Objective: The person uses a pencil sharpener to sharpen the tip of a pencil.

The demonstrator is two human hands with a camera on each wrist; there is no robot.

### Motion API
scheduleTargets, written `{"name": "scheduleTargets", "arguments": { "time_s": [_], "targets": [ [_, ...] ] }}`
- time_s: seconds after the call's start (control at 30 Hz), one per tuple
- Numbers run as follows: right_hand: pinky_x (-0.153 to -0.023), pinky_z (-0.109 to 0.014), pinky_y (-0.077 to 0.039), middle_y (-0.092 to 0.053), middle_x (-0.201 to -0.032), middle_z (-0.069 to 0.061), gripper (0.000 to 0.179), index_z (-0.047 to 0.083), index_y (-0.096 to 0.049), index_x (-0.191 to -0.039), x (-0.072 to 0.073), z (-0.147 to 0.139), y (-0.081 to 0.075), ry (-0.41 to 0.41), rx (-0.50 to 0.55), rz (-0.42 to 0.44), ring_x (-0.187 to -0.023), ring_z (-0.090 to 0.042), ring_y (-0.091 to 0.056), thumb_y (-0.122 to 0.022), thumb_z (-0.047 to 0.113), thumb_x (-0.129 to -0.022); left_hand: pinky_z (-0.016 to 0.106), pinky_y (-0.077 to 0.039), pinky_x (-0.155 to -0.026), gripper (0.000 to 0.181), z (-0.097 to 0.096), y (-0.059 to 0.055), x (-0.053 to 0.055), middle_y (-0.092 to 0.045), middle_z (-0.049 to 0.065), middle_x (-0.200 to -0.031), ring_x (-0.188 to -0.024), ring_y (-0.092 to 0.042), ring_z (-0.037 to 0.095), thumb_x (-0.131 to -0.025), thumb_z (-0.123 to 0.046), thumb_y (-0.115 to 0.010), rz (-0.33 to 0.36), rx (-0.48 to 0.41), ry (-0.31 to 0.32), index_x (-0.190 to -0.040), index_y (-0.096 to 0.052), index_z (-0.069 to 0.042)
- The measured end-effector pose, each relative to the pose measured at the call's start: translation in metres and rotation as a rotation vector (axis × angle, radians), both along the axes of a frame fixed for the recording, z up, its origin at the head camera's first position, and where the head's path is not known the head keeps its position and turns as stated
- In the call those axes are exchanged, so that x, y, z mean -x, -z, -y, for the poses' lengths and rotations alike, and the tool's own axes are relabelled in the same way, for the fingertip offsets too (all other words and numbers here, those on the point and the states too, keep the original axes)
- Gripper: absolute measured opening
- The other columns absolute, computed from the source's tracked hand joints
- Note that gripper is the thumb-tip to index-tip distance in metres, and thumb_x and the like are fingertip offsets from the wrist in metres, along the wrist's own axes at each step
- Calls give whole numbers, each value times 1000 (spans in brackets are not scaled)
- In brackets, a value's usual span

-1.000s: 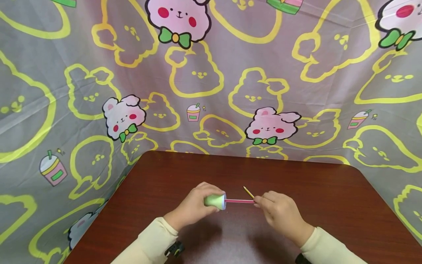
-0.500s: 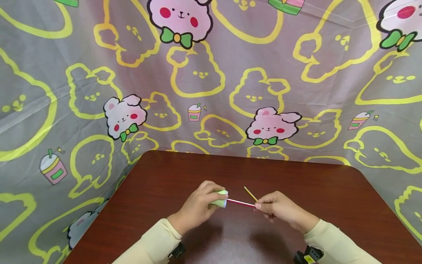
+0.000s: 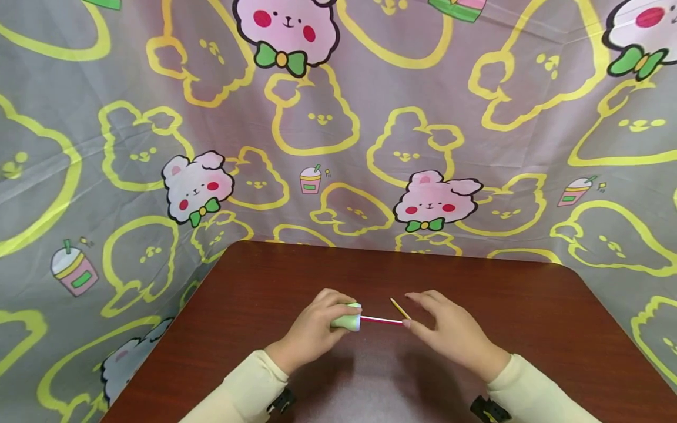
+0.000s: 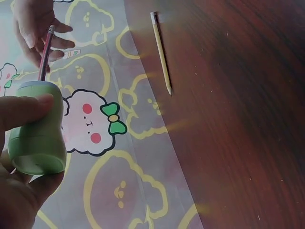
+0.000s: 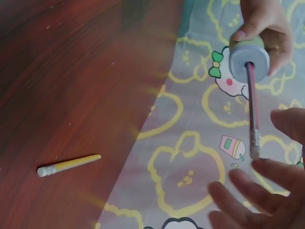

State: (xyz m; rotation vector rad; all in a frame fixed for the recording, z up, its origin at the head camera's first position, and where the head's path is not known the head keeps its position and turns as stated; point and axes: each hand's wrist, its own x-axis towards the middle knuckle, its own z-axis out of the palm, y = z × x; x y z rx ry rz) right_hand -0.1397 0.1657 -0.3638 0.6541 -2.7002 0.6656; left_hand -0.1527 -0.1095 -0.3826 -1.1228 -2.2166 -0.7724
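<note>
My left hand (image 3: 307,333) grips a green pencil sharpener (image 4: 38,131) with a pale end, tilted over the table. A red-striped pencil (image 5: 253,105) sticks out of the hole in that end, its tip hidden inside. At the pencil's eraser end is my right hand (image 3: 460,335), fingers spread and not closed round it. One fingertip lies at or very near the eraser in the right wrist view; contact is hard to tell. A short yellow pencil (image 4: 162,55) with a white eraser lies on the table beyond the hands.
The dark reddish-brown table (image 3: 296,270) has rounded far corners. A grey cloth (image 3: 338,164) printed with yellow outlines and cartoon animals hangs along its back and sides. Both wrists carry dark strapped-on devices.
The right hand's fingers, earlier pinching the red-striped pencil's end, have opened and spread. The left hand still holds the sharpener, shifted slightly. The yellow pencil stays in place.
</note>
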Motion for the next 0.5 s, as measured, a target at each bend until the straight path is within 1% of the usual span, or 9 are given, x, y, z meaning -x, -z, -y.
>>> {"name": "scheduleTargets", "arguments": {
  "time_s": [0.1, 0.17, 0.2, 0.27, 0.33, 0.4, 0.5],
  "targets": [
    [-72, -40, -53, -64, -106, -2, 52, 11, -64, -123, -1, -1, 5, -34, -43, -215, -93, -20, -64, -78, 31, -76, 29, -51, -87, 41, 0, -1, -1, -67, 2, -107, -103, -58, 19, -67, 0, -84, 34, 2, -11, -105, -73, -10],
    [-71, -40, -53, -63, -104, -3, 52, 11, -65, -122, 0, -2, 8, -69, -60, -341, -91, -20, -63, -77, 31, -76, 30, -50, -88, 41, 0, -2, -1, -67, 1, -107, -103, -58, 19, -67, -1, -84, 58, 1, -17, -106, -73, -9],
    [-70, -40, -53, -63, -103, -3, 49, 10, -65, -121, 1, -2, 10, -88, -64, -404, -90, -21, -63, -75, 33, -79, 30, -50, -88, 41, 0, -2, -2, -67, 1, -107, -104, -58, 19, -67, -1, -84, 69, -2, -17, -106, -73, -9],
    [-71, -41, -52, -63, -103, -5, 45, 10, -65, -120, 3, -4, 13, -122, -65, -502, -90, -23, -62, -66, 40, -87, 30, -50, -89, 41, 0, -2, -2, -67, 1, -107, -104, -57, 19, -68, -1, -83, 89, -11, -16, -106, -73, -10],
    [-72, -42, -52, -63, -102, -6, 44, 9, -66, -119, 5, -4, 15, -146, -60, -576, -88, -24, -62, -54, 44, -95, 31, -49, -89, 40, 1, -3, -2, -67, 1, -107, -105, -57, 19, -68, -2, -84, 109, -21, -16, -106, -73, -10],
    [-73, -42, -52, -63, -100, -7, 49, 9, -67, -117, 5, -5, 16, -159, -57, -616, -87, -25, -62, -42, 47, -99, 31, -49, -90, 40, 1, -3, -2, -67, 1, -107, -105, -57, 19, -69, -2, -83, 130, -30, -16, -106, -72, -10],
    [-73, -42, -51, -64, -98, -6, 49, 9, -69, -113, 6, -5, 19, -175, -55, -637, -84, -25, -62, -39, 45, -100, 31, -49, -90, 39, 2, -3, -1, -67, 0, -108, -105, -56, 19, -70, -3, -83, 162, -35, -25, -107, -72, -11]
  ]
}}
